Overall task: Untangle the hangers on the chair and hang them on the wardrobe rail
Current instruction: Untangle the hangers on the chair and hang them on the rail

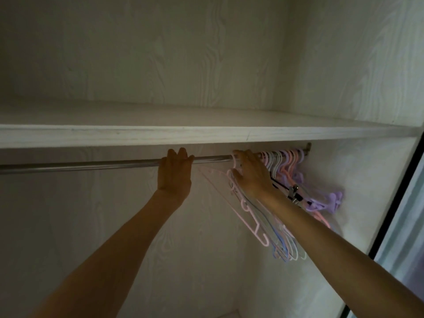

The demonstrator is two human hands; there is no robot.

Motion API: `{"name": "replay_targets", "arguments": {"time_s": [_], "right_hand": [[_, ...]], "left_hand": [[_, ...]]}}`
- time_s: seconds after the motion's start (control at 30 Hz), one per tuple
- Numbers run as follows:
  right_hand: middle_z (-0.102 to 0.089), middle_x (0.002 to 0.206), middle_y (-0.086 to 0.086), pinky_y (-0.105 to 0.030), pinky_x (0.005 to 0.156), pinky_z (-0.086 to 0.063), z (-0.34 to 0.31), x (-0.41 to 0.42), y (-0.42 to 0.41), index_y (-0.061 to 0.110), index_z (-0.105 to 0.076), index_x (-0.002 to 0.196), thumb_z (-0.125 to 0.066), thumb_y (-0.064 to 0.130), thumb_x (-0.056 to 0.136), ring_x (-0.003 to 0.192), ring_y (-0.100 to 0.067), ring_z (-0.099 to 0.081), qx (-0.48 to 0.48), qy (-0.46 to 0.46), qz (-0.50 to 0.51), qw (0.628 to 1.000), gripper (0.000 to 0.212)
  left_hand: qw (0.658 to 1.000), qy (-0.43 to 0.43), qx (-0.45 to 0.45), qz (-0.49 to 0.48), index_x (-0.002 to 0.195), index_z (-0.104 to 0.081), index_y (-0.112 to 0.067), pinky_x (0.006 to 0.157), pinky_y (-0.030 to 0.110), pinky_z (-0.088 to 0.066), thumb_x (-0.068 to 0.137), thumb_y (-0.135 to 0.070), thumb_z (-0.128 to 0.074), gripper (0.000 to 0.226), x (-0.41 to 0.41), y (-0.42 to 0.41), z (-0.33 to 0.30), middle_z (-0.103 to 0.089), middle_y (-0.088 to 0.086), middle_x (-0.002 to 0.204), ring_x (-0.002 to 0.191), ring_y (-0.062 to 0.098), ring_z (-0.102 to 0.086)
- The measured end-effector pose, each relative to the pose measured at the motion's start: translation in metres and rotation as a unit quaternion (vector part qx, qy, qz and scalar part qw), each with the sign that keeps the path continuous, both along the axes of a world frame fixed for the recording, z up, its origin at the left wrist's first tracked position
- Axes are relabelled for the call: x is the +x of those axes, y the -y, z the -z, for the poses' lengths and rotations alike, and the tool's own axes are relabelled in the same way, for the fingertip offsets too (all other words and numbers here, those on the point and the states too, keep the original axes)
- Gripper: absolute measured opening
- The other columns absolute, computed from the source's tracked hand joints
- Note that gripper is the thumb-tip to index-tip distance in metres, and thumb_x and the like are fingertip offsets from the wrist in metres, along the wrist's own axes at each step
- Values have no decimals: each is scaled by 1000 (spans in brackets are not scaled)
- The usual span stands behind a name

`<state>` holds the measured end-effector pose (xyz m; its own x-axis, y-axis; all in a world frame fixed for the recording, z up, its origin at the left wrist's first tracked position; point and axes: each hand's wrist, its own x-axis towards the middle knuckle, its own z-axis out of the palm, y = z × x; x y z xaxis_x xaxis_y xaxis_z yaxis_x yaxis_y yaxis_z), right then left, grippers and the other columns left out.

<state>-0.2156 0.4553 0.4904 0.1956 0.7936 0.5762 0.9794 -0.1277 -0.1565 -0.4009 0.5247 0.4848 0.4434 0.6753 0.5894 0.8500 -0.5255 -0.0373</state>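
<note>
- Pale wood-grain wardrobe panels close in the view, with a shelf (206, 134) running across just above a metal rail (91, 165).
- Rail runs left to right, its right end fixed at a bracket by the side wall.
- Hangers (284, 161) in pink, white, blue and purple crowd the right end of the rail, hooks over it, bodies slanting down and toward the viewer.
- Left hand (175, 173) is on the bare middle of the rail, fingers (181, 154) curled over the top of it, holding no hanger.
- Right hand (250, 173) is at the left edge of the bunch, fingers curled around the neck of a pink hanger (243, 210) just under the rail; how tight the hold is cannot be told.
- That hanger's hook sits at the rail beside the right fingertips, its body trailing down under the right forearm.
- Bunch lies directly right of the right hand, so that hand is the nearer one; any sliding would go along the rail toward the bracket.
- Chair is out of view, so what remains there cannot be told.
</note>
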Motion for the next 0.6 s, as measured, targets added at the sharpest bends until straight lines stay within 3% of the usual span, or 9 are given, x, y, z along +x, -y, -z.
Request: {"name": "replay_targets", "arguments": {"time_s": [0.17,0.33,0.6], "right_hand": [[-48,127,-11,-36,90,-38,-4,20,-28,14,-47,131,-59,24,87,116,-28,-43,-17,65,1,998,46],[-56,112,-11,-38,84,-38,1,50,-21,15,-57,124,-65,32,82,104,-32,-50,12,135,3,991,46],[-62,98,-11,-41,78,-44,6,95,-12,19,-63,116,-75,38,72,92,-33,-58,22,186,88,978,49]], "left_hand": [[1000,30,5,5,144,-34,-20,96,31,-37,88,-6,-52,60,0,1,8,-40,2,135,121,25,-38],[999,6,11,-30,148,-23,-16,108,34,-32,89,-11,-52,65,7,6,16,-29,3,146,131,28,-31],[997,-22,8,-75,149,-15,-14,111,34,-29,90,-11,-51,69,16,14,16,-22,4,150,136,29,-25]]}}
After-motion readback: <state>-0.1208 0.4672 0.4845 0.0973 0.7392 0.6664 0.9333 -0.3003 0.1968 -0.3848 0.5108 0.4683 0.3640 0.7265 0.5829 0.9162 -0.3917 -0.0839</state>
